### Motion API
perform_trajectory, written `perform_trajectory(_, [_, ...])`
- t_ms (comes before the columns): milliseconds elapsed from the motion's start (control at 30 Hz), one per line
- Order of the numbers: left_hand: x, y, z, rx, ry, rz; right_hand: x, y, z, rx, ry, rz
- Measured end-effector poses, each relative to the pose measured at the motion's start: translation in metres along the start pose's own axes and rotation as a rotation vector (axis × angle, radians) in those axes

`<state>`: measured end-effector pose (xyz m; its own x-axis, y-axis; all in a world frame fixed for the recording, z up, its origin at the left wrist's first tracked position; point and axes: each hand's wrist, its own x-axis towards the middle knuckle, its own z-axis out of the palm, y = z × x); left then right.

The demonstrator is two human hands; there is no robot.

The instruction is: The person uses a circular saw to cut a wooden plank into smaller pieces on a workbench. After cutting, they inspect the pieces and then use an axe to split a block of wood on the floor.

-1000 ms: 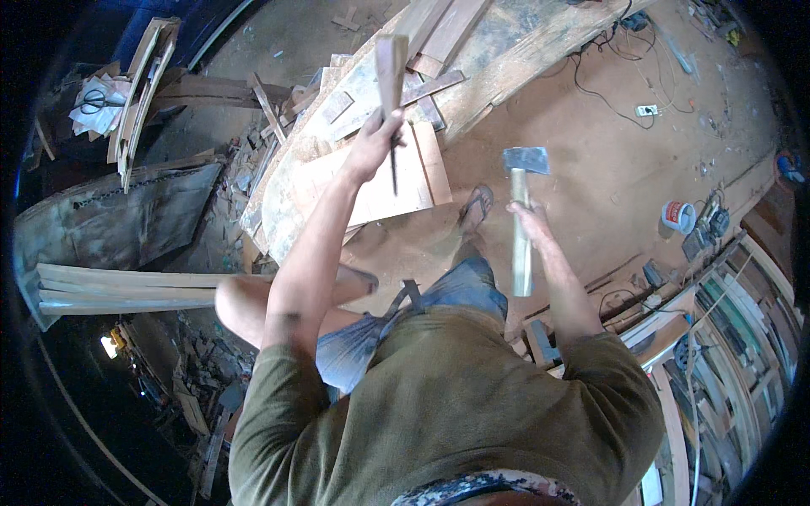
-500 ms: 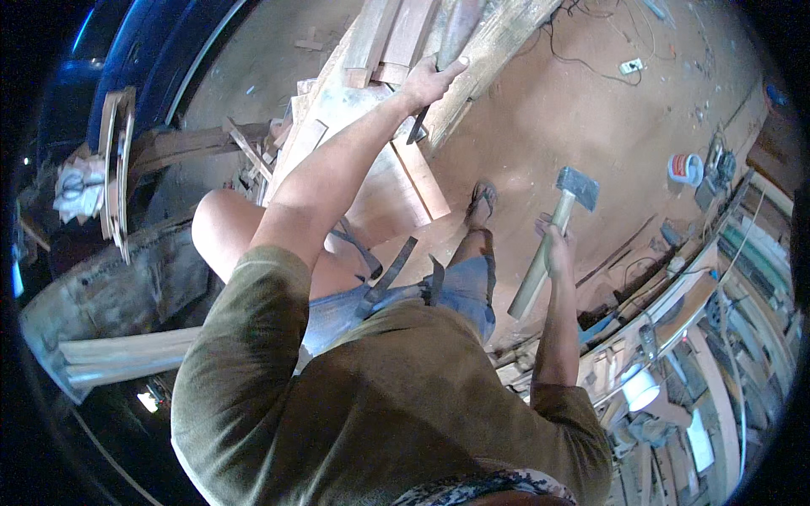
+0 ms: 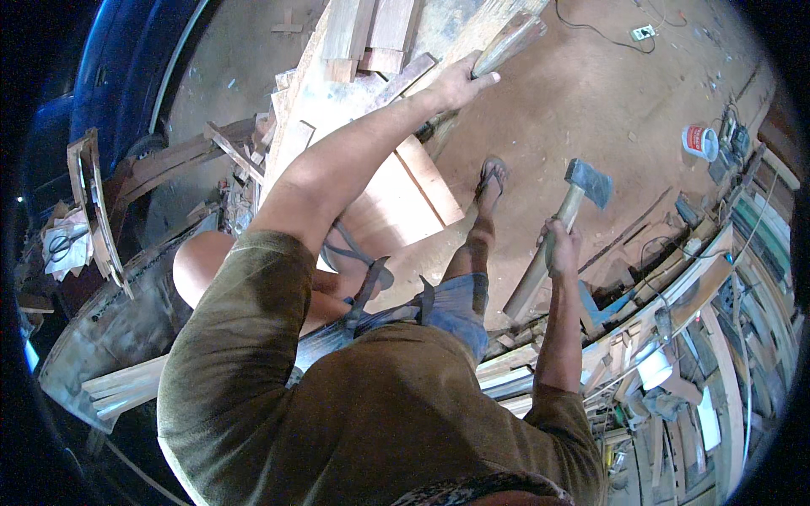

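My left hand (image 3: 462, 82) is closed around a chisel, with its thick wooden handle (image 3: 510, 44) pointing up and to the right. The hand and forearm cover most of its blade. Below that hand lies a broad pale board (image 3: 392, 207) with a dark groove along its right part. On the right, my right hand (image 3: 563, 246) grips a hammer by its wooden handle (image 3: 533, 287). The blocky metal hammer head (image 3: 589, 183) sits above the fist, out over the floor and apart from the wood.
Several wood pieces (image 3: 371, 34) rest on the bench at the top. A white bucket (image 3: 699, 143) and a power socket (image 3: 643, 34) are on the floor to the right. Stacked timber (image 3: 717, 354) fills the lower right. A blue vehicle (image 3: 118, 76) stands at the upper left.
The left hand has shifted right and slightly down, and the chisel's handle now leans further right. The hammer has stayed close to its place, its head turned slightly. The view has shifted too.
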<state>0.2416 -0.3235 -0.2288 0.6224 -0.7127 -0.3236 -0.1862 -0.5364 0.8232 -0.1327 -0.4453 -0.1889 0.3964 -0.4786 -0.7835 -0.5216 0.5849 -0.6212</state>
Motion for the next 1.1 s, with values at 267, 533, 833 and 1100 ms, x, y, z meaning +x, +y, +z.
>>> perform_trajectory(267, [0.009, -0.011, 0.005, 0.045, -0.008, 0.011, 0.016, -0.028, 0.025, -0.071, -0.069, -0.013])
perform_trajectory(533, [0.016, -0.024, 0.017, 0.059, -0.021, -0.021, 0.039, -0.041, 0.024, -0.126, -0.097, -0.035])
perform_trajectory(833, [0.024, -0.034, 0.023, 0.038, -0.085, -0.03, 0.045, -0.062, 0.027, -0.133, -0.119, -0.086])
perform_trajectory(1100, [0.023, -0.03, 0.021, 0.061, -0.106, -0.07, 0.054, -0.069, 0.027, -0.13, -0.134, -0.074])
